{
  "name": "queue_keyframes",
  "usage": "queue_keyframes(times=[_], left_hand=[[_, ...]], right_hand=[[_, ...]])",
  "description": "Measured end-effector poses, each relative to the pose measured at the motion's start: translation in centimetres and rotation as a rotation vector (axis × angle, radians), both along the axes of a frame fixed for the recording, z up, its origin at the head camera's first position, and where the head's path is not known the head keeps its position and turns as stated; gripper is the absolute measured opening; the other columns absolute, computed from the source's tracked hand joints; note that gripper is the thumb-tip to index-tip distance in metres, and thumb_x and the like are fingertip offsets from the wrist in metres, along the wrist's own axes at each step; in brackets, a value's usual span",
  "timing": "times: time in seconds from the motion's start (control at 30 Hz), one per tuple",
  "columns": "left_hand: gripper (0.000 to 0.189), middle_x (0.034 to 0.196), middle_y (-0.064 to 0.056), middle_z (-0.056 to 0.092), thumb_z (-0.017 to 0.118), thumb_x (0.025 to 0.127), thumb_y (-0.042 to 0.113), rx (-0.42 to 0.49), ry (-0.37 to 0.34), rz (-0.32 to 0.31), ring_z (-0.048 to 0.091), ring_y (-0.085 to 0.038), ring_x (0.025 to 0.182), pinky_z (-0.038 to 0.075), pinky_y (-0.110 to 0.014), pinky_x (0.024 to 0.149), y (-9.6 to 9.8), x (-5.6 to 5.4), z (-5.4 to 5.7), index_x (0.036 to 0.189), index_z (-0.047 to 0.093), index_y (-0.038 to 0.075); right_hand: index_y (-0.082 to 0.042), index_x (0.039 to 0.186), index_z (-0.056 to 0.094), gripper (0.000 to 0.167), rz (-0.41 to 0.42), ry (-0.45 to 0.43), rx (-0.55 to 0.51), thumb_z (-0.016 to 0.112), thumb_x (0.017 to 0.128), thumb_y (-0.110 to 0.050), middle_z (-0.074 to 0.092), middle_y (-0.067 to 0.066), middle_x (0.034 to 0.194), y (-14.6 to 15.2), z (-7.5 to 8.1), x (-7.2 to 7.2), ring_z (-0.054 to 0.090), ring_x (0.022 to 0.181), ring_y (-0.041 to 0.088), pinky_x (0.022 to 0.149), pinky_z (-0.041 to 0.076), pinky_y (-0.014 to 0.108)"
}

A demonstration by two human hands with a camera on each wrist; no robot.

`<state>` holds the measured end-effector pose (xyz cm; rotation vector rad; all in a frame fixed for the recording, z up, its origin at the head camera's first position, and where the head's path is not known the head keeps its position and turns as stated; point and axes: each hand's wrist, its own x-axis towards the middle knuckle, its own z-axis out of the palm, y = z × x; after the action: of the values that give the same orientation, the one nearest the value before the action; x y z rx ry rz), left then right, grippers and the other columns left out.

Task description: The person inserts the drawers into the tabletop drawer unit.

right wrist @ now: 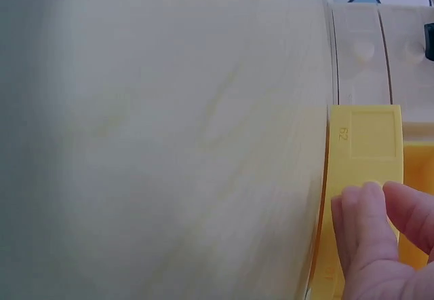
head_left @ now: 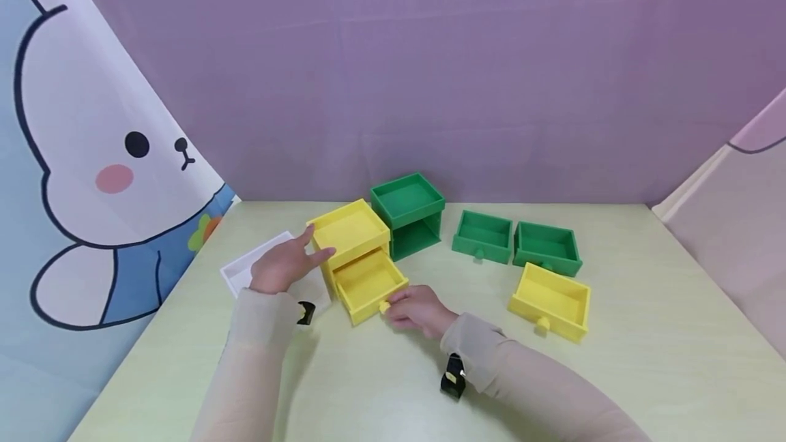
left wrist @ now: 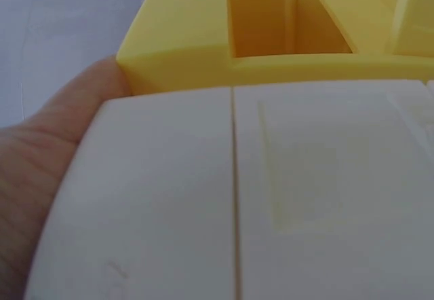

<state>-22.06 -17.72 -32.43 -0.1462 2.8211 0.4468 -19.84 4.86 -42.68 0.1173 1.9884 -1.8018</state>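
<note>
The likeliest trouble lay with the yellow drawer (head_left: 370, 282), which jutted partway out of the front of the yellow cabinet (head_left: 350, 229), left of centre on the tabletop (head_left: 368, 387). The right grip (head_left: 417, 311) was pinched on its small knob (head_left: 384, 307), off to one side of the hand's bulk, so a push or pull on a slant might have wedged the drawer against the bay walls, or let the fingertips slip. The left grip (head_left: 284, 263) only touched the cabinet's left side, thumb and forefinger spread apart; with so light a brace, a hard shove could have slid the cabinet back into the green cabinet (head_left: 408, 204) close behind it, and a strong tug could have tipped it forward. The white piece (head_left: 256, 261) below the left hand might also have been knocked askew. Much was hard to make out: the hand and sleeve hid the middle of that white piece, the left hand's other fingers were hidden in the head view, and the drawer's rear end was lost inside the bay. In the right wrist view the fingers covered the knob, and the frame's edge cut off part of the drawer.
</note>
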Motion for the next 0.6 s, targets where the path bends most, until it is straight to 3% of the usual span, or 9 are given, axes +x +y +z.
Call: queue_keyframes(times=[0.3, 0.6], left_hand=[[0.083, 0.142, -0.023, 0.044, 0.042, 0.092, 0.063, -0.015, 0.015, -0.027, 0.052, -0.04, 0.117, 0.047, -0.055, 0.085, 0.31, -0.1, 0.09, 0.154, 0.017, 0.015], [0.082, 0.143, -0.023, 0.043, 0.043, 0.093, 0.063, 0.0, 0.012, -0.002, 0.05, -0.04, 0.12, 0.045, -0.057, 0.088, 0.09, 0.01, -0.07, 0.154, 0.016, 0.015]], right_hand=[[0.011, 0.108, 0.063, 0.027, -0.036, 0.047, -0.047, 0.067, 0.083, 0.005, 0.068, 0.012, 0.094, -0.08, -0.07, -0.02, 0.063, 0.077, 0.013, 0.076, 0.056, 0.032], [0.011, 0.107, 0.064, 0.026, -0.031, 0.078, -0.032, 0.067, 0.082, 0.005, 0.067, 0.013, 0.095, -0.65, 0.02, -0.28, 0.062, 0.076, 0.014, 0.077, 0.056, 0.033]])
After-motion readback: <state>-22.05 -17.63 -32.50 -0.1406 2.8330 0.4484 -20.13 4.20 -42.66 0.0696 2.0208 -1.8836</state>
